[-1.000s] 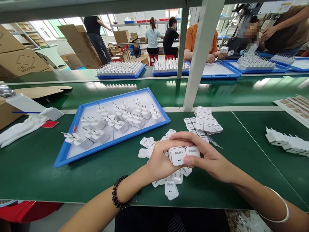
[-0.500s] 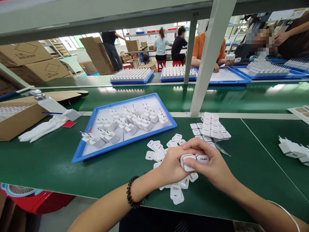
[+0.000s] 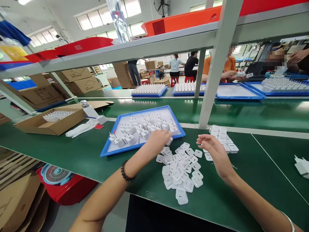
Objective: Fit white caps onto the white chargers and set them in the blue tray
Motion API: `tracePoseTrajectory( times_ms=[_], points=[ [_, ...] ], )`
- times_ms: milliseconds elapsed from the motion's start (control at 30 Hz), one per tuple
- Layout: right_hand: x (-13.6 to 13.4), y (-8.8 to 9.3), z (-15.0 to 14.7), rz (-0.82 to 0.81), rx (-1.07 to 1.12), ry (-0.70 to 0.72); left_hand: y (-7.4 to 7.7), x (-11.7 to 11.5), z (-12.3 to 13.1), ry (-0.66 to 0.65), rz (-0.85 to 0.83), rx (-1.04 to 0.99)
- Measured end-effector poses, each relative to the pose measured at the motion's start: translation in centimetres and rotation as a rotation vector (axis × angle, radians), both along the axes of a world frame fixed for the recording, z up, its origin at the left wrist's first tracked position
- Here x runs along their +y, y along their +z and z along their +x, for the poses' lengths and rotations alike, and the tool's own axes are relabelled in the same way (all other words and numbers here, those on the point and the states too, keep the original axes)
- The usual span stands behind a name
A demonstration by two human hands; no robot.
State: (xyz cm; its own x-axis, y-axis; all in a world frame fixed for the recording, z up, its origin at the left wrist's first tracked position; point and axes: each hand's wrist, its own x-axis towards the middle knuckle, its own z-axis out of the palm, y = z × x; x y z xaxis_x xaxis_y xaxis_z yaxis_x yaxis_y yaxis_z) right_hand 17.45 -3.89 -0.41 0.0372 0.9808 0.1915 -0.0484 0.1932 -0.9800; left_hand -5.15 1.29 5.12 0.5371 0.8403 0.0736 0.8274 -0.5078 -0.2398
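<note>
My left hand (image 3: pixel 159 141) is closed at the near right edge of the blue-rimmed tray (image 3: pixel 107 150). A white plug charger (image 3: pixel 169 141) shows partly at its fingertips; the rest is hidden behind the hand. Several white chargers (image 3: pixel 129 138) stand on the tray with their pins up. My right hand (image 3: pixel 214 154) is open, its fingers stretched towards the left, beside a stack of white square pieces (image 3: pixel 223 139). Between the hands and the table's front edge lies a loose pile of flat white covers (image 3: pixel 178 172).
An open cardboard box (image 3: pixel 51 127) holds more white pieces at the left, near a white glove (image 3: pixel 80 128). A shelf post (image 3: pixel 209 93) rises behind the stack. Another charger (image 3: pixel 301 166) lies at the far right. A person in orange (image 3: pixel 227 69) works across the table.
My hands have come apart from the chargers they both held. The left has moved away to the tray's edge with a charger; the right has opened near the stack. The view has tilted up.
</note>
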Motion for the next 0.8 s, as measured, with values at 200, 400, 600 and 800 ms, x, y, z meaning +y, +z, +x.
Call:
tracePoseTrajectory(
  times_ms=[200,400,600,800],
  points=[
    [-0.9,-0.4,-1.0,-0.018,-0.047,0.090,1.2,1.9,-5.7,0.249,0.099,0.215],
    [-1.1,-0.5,-1.3,-0.002,-0.078,0.116,-0.2,2.6,-7.7,0.273,0.156,0.297],
    [-0.9,-0.5,-1.2,-0.014,-0.088,0.102,-1.7,2.8,-8.1,0.253,0.179,0.247],
    [-0.7,-0.3,-1.2,0.021,-0.129,0.116,-1.8,2.3,-7.9,0.237,0.218,0.223]
  ],
)
